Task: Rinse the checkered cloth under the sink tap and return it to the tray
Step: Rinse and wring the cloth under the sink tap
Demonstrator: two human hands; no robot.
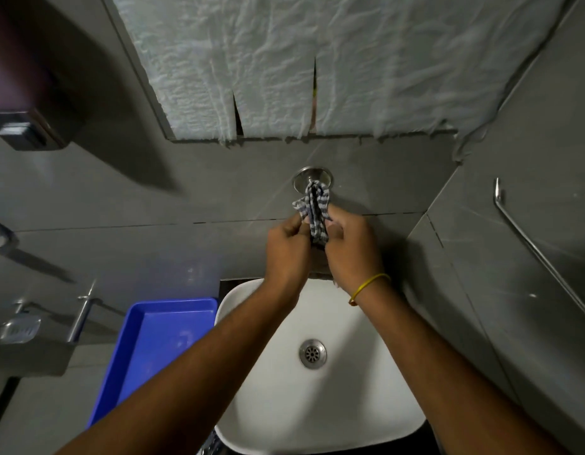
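The checkered cloth (314,210), blue-grey and white, is bunched up above the white sink (261,372), right in front of the wall tap's round steel flange (312,178). My left hand (286,252) grips its left side and my right hand (351,249), with a yellow band at the wrist, grips its right side. The cloth hides the tap's spout, and I cannot make out any running water. The blue tray (153,349) sits empty to the left of the sink.
A steel drain (312,353) marks the sink's middle. Left of the tray are a steel soap dish (20,328) and a lever tap (82,315). A dark dispenser (25,126) hangs upper left. A steel rail (540,254) runs along the right wall.
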